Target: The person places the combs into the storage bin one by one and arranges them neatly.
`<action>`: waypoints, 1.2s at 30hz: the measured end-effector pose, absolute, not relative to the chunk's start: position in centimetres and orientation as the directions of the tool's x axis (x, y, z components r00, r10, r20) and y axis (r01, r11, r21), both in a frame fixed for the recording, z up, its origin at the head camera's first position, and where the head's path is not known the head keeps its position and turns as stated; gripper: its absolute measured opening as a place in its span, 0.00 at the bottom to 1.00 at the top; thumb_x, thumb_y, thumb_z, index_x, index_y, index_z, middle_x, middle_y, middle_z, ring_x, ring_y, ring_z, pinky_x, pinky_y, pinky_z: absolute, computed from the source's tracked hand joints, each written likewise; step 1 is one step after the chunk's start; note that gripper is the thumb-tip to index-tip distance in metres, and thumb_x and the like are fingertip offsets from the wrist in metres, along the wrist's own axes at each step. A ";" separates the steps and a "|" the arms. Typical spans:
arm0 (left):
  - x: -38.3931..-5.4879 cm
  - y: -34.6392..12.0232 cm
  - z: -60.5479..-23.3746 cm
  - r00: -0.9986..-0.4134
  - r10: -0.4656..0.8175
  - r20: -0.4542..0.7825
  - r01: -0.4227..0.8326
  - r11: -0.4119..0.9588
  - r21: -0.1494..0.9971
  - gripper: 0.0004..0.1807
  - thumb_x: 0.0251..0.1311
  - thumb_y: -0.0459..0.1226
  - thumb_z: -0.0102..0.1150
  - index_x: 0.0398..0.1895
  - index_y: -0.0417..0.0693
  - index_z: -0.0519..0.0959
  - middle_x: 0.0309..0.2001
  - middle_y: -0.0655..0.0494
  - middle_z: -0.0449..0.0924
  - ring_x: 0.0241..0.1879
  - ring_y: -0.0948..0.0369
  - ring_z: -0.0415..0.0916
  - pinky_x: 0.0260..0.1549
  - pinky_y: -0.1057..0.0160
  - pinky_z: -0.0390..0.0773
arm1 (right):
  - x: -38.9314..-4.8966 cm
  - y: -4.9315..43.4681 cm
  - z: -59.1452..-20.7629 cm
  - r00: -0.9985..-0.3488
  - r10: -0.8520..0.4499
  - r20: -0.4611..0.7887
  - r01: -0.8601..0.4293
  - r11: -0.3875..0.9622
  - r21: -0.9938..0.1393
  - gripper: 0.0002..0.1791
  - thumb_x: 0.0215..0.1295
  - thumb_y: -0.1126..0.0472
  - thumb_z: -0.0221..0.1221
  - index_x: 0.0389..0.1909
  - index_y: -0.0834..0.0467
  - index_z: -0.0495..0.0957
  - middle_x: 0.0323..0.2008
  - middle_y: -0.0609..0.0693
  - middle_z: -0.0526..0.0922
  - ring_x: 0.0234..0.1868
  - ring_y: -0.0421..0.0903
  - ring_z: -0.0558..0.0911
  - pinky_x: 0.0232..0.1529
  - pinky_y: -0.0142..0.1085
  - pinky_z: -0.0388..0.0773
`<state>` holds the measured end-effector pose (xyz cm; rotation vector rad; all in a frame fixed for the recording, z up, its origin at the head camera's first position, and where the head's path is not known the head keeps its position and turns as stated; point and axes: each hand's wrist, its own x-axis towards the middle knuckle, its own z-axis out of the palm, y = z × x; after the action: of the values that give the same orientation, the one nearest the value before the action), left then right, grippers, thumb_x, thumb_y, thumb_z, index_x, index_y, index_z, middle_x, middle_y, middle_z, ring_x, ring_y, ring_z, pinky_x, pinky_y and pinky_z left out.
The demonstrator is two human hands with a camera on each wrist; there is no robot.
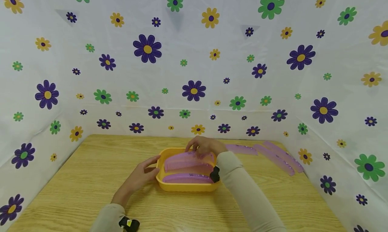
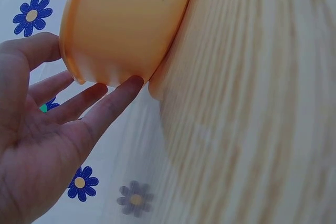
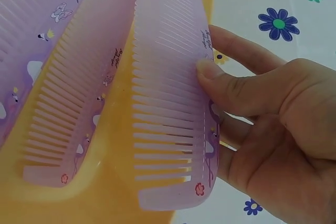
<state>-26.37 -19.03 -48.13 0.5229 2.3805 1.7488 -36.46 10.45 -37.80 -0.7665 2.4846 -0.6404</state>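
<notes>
A yellow plastic tray (image 1: 188,187) stands on the table with pinkish-purple combs in it. My right hand (image 1: 206,146) pinches one comb (image 3: 197,124) by its spine between thumb and fingers, over the tray's far side. Two more combs show beside it in the right wrist view: a middle comb (image 3: 58,129) and one cut off by the frame's edge (image 3: 26,40). At the tray's left end, my left hand (image 1: 140,174) touches the outer wall with extended fingers, thumb at the rim, as the left wrist view shows. Printed figures and lettering run along the comb spines.
Right of the tray, three more combs lie on the wooden table (image 1: 91,178): one near the back edge (image 1: 242,149) and two slanting side by side, an inner comb (image 1: 274,158) and an outer one (image 1: 286,155). A white flower-printed sheet (image 1: 194,70) encloses the back and sides.
</notes>
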 end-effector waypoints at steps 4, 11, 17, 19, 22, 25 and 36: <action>-26.3 -19.0 -48.1 -0.932 0.353 0.087 0.189 0.268 0.945 0.33 0.77 0.39 0.53 0.81 0.42 0.58 0.77 0.30 0.57 0.69 0.36 0.71 0.55 0.61 0.86 | -36.5 10.3 -38.3 -0.747 -0.613 -0.258 -0.408 0.728 -0.550 0.31 0.60 0.84 0.52 0.56 0.55 0.86 0.55 0.58 0.84 0.54 0.50 0.81 0.52 0.37 0.84; -26.3 -19.0 -48.0 -0.934 0.347 0.079 0.180 0.268 0.946 0.33 0.77 0.38 0.53 0.81 0.43 0.58 0.78 0.31 0.56 0.70 0.36 0.71 0.55 0.61 0.86 | -36.6 10.2 -38.8 -0.777 -0.567 -0.272 -0.359 0.755 -0.548 0.29 0.63 0.82 0.54 0.55 0.53 0.86 0.51 0.54 0.85 0.49 0.48 0.80 0.60 0.44 0.83; -26.2 -19.0 -48.0 -0.933 0.351 0.079 0.180 0.264 0.948 0.33 0.77 0.38 0.53 0.81 0.43 0.57 0.78 0.31 0.57 0.70 0.36 0.71 0.55 0.61 0.86 | -36.4 10.2 -39.1 -0.800 -0.528 -0.285 -0.332 0.785 -0.523 0.27 0.64 0.81 0.55 0.51 0.50 0.88 0.48 0.52 0.85 0.47 0.49 0.80 0.60 0.45 0.83; -26.2 -19.0 -48.0 -0.932 0.354 0.081 0.182 0.260 0.948 0.33 0.77 0.38 0.53 0.81 0.42 0.57 0.78 0.31 0.57 0.70 0.35 0.70 0.55 0.61 0.86 | -36.4 10.2 -39.2 -0.804 -0.520 -0.286 -0.323 0.788 -0.524 0.26 0.64 0.81 0.56 0.50 0.50 0.88 0.47 0.51 0.85 0.47 0.49 0.80 0.58 0.44 0.84; -26.3 -19.0 -48.1 -0.931 0.356 0.083 0.183 0.255 0.949 0.33 0.77 0.38 0.53 0.81 0.42 0.57 0.78 0.31 0.57 0.70 0.35 0.70 0.55 0.61 0.86 | -36.3 10.2 -39.4 -0.811 -0.514 -0.280 -0.320 0.790 -0.523 0.26 0.63 0.81 0.57 0.49 0.50 0.88 0.47 0.51 0.85 0.46 0.49 0.80 0.57 0.44 0.86; -26.3 -19.0 -48.1 -0.930 0.358 0.086 0.185 0.252 0.950 0.33 0.77 0.38 0.53 0.81 0.42 0.57 0.78 0.31 0.56 0.70 0.35 0.71 0.55 0.62 0.86 | -36.2 10.2 -39.5 -0.817 -0.506 -0.276 -0.317 0.794 -0.519 0.24 0.63 0.80 0.59 0.48 0.50 0.89 0.47 0.51 0.86 0.46 0.48 0.81 0.56 0.44 0.86; -26.2 -19.0 -48.0 -0.930 0.357 0.089 0.189 0.256 0.948 0.33 0.77 0.38 0.53 0.81 0.42 0.57 0.78 0.31 0.57 0.70 0.36 0.71 0.55 0.61 0.86 | -36.7 10.4 -39.8 -0.809 -0.494 -0.318 -0.306 0.817 -0.490 0.16 0.62 0.74 0.66 0.46 0.54 0.89 0.47 0.52 0.89 0.47 0.48 0.85 0.55 0.43 0.87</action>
<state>-26.19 -18.99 -48.04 0.5194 2.3720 1.7582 -36.70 10.39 -39.82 -0.5960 2.5624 -0.5880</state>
